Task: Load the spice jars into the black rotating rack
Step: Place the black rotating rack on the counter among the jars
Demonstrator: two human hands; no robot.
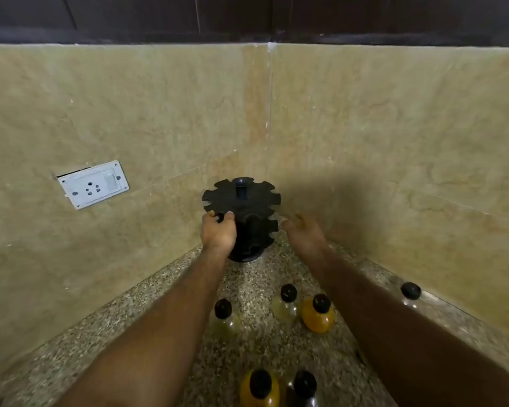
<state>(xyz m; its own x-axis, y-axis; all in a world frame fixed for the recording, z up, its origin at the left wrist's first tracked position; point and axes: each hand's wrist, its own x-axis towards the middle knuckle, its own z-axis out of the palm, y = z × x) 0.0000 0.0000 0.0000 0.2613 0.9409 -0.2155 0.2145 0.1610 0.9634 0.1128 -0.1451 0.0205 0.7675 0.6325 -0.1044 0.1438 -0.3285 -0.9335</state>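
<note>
Rack (241, 201) edge sits in the left hand's (219, 232) closed grip; right hand (304, 230) open beside it.

Single head cam, wide-angle, looks forward and down into a tiled wall corner over the speckled bench (265, 342). Both forearms enter from the bottom edge and reach away from the lens. Near bench fills the lower frame; strong edge distortion. No second view.

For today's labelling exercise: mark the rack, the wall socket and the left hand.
rack (249, 198), head view, top disc.
wall socket (93, 184), head view, middle of the white plate.
left hand (219, 232), head view, back of the hand.
</note>
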